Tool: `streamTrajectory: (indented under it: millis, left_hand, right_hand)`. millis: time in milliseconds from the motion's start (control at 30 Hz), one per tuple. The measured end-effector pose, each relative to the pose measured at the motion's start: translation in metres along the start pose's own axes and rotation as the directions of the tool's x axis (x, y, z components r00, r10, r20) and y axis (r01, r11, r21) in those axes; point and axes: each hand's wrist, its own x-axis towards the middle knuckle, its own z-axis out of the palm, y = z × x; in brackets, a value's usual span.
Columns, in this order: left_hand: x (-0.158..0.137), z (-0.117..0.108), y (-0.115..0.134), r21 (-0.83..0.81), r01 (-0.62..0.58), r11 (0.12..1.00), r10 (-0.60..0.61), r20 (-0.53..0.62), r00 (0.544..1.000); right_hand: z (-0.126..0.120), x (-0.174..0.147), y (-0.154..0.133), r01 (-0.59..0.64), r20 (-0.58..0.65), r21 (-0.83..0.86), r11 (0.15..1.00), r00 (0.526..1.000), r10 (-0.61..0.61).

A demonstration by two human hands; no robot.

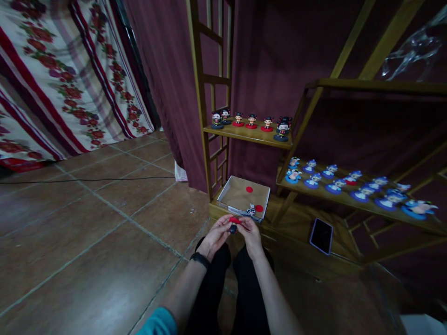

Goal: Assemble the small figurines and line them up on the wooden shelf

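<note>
- Left hand (217, 234) and right hand (250, 231) both pinch one small figurine (233, 225) by its red base, held over the knees, 6 o'clock of the cardboard box (240, 195).
- Looks light, rigid plastic; the head-to-base joint is probably fragile.
- Best hold: base rim, not the dark head.
- Matching figurines (251, 122) on the shelf (248, 135) at 12 o'clock.

Left of left hand (217, 235): bare tiled floor (104, 223) is lying open.
Ahead of hands: cardboard box (244, 197) is sitting close.
Right of right hand (250, 232): phone (321, 235) and low shelf (349, 197) of figurines are crowding.
</note>
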Motion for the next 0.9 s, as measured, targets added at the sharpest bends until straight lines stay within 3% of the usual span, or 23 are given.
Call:
streamTrajectory:
  millis: [200, 467, 900]
  left_hand:
    - [0.008, -0.004, -0.006, -0.005, 0.004, 1.000, -0.005, -0.011, 1.000]
    - [0.020, -0.006, -0.010, -0.013, 0.058, 0.998, -0.059, -0.180, 0.982]
    - [0.017, -0.003, -0.010, 0.053, 0.043, 0.998, -0.034, -0.162, 0.986]
  right_hand:
    - [0.001, 0.006, 0.010, -0.064, -0.036, 0.032, 0.997, 0.997, 0.065]
    - [0.003, 0.018, 0.021, -0.188, -0.080, 0.055, 0.981, 0.978, 0.192]
    - [0.002, 0.020, 0.027, -0.219, -0.060, 0.030, 0.975, 0.973, 0.221]
